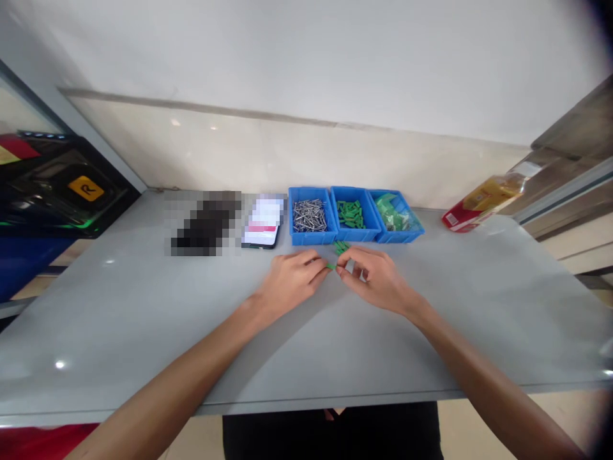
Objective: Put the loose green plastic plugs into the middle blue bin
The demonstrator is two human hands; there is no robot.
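Observation:
Between my fingertips, low over the table, is a small green wall plug (330, 266). My left hand (295, 278) is closed in a pinch on its left end. The fingers of my right hand (371, 275) are pinched together at its right end; whether they also hold a screw is hidden. Just beyond my hands lie several green wall plugs (341, 246) on the tabletop, in front of the bins. A blue bin of metal screws (310, 216) stands at the left of the row. Beside it, the middle blue bin holds loose green wall plugs (351, 214).
The right blue bin (400, 239) holds a clear bag with green pieces. On the grey table (143, 332), a lit phone (262, 223) and a pixelated dark item (205, 225) lie left of the bins. A red-labelled bottle (483, 201) leans at the right. Behind is a wall (306, 150).

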